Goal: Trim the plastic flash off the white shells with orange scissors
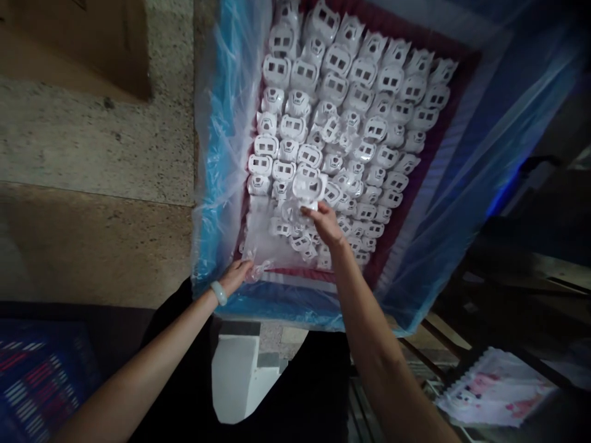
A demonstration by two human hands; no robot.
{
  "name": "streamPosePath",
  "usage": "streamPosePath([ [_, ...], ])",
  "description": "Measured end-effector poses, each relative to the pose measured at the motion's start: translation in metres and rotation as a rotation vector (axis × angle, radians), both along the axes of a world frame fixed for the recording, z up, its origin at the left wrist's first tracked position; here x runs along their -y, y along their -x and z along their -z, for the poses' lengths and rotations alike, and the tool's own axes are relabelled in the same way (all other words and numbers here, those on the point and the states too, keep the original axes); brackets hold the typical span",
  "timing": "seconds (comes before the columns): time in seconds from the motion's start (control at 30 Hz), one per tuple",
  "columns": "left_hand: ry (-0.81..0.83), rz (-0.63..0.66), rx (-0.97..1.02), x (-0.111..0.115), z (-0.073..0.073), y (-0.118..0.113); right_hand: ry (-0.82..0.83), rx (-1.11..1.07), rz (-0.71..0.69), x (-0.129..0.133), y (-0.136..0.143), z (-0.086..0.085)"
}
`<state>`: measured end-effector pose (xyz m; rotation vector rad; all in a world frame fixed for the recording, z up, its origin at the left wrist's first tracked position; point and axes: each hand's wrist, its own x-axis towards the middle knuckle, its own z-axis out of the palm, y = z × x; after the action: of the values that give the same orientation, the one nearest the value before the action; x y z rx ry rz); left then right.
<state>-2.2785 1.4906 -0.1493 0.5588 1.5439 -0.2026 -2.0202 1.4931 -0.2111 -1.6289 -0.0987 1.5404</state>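
My right hand pinches a white plastic part by its lower edge, over the rows of like parts. The held part has a rounded frame and seems to have clear film about it. At the near left corner my left hand has its fingers closed on clear plastic film, which covers some of the parts. Several rows of white plastic parts, many with two square openings, fill a large blue crate lined with clear plastic.
A brown cardboard box lies on the speckled floor at the upper left. Below the crate stands a white and grey object. To the lower right is a white cloth with pink figures; a dark blue patterned thing sits lower left.
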Motion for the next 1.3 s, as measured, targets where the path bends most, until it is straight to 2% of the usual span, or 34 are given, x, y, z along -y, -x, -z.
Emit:
streamPosePath([
  [0.1,-0.083,0.164,-0.072,0.001,0.005,0.008,0.006,0.104,-0.073,-0.025,-0.012,0.025],
  [0.2,-0.119,0.304,-0.083,0.004,0.007,0.011,0.069,0.365,-0.178,-0.019,-0.017,0.029],
  [0.3,-0.148,0.435,-0.061,0.004,0.005,0.009,0.189,0.600,-0.281,0.017,-0.013,0.014],
  [0.37,-0.176,0.534,-0.038,0.001,0.001,0.006,0.308,0.636,-0.407,0.049,-0.002,0.005],
  [0.43,-0.220,0.648,-0.019,-0.006,-0.006,0.001,0.395,0.617,-0.524,0.079,0.013,0.004],
  [0.53,-0.333,0.845,-0.012,-0.021,-0.018,-0.005,0.526,0.596,-0.652,0.109,0.041,0.017],
  [0.63,-0.476,1.018,-0.022,-0.039,-0.026,-0.006,0.610,0.608,-0.698,0.118,0.062,0.037],
  [0.67,-0.547,1.125,-0.018,-0.045,-0.027,-0.004,0.620,0.615,-0.702,0.119,0.065,0.042],
  [0.73,-0.716,1.423,0.020,-0.057,-0.025,0.001,0.608,0.623,-0.707,0.122,0.066,0.046],
  [0.8,-0.863,1.703,0.089,-0.070,-0.019,0.008,0.553,0.630,-0.707,0.127,0.060,0.042],
  [0.83,-0.910,1.785,0.125,-0.077,-0.016,0.011,0.515,0.636,-0.702,0.130,0.055,0.038],
  [0.93,-0.976,1.851,0.209,-0.102,-0.007,0.016,0.388,0.685,-0.655,0.135,0.034,0.024],
  [1.03,-1.040,1.903,0.259,-0.123,-0.002,0.014,0.295,0.766,-0.566,0.126,0.008,0.019],
  [1.17,-1.089,1.907,0.250,-0.129,-0.001,0.005,0.248,0.847,-0.423,0.093,-0.021,0.029],
  [1.3,-1.104,1.844,0.082,-0.120,-0.001,-0.004,0.269,0.863,-0.343,0.069,-0.031,0.044],
])
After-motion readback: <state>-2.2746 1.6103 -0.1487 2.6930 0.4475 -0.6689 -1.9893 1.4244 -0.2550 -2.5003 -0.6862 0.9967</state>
